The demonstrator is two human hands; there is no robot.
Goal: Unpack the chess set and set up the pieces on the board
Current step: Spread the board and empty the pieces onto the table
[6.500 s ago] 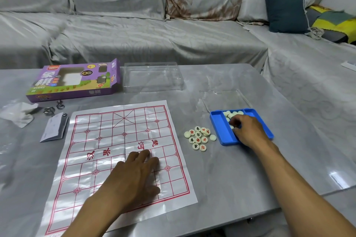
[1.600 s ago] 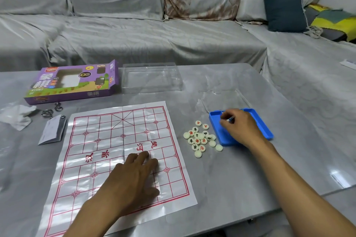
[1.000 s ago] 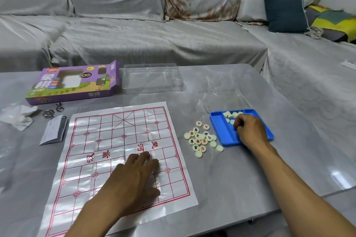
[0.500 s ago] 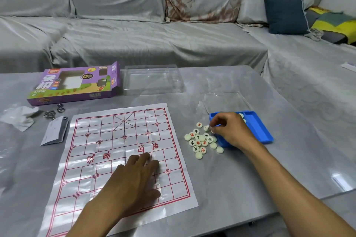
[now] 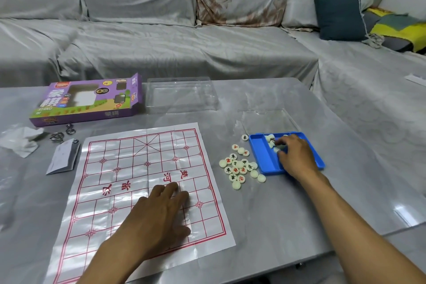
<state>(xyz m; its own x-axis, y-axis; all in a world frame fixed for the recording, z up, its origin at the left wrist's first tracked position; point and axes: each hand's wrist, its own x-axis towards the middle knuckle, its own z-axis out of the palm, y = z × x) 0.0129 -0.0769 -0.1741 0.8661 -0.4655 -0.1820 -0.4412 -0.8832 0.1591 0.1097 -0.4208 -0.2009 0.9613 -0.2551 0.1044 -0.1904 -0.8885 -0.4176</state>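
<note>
A grey sofa (image 5: 184,37) runs behind the grey marble-look table (image 5: 288,210), unchanged from the earlier frames. On the table the paper board (image 5: 129,168), printed with a red grid, lies flat where it was, with no pieces set on it yet. The left hand (image 5: 159,212) stays pressed on the board's near half, fingers straight and spread, as in every earlier frame. Behind the board the purple box (image 5: 90,101) and the clear plastic lid (image 5: 179,97) have not moved.

The right hand (image 5: 297,157), which half a second ago hovered over the loose pile at the tray's left edge, is now back inside the blue tray (image 5: 265,159), fingers curled down among the pale pieces in tray (image 5: 269,139); whether they are pinching one I cannot tell. The pile of round pieces (image 5: 239,168) lies on the table just left of the tray, and it has grown since 6.5 seconds ago. One single piece (image 5: 244,137) sits apart by the tray's far left corner.
</note>
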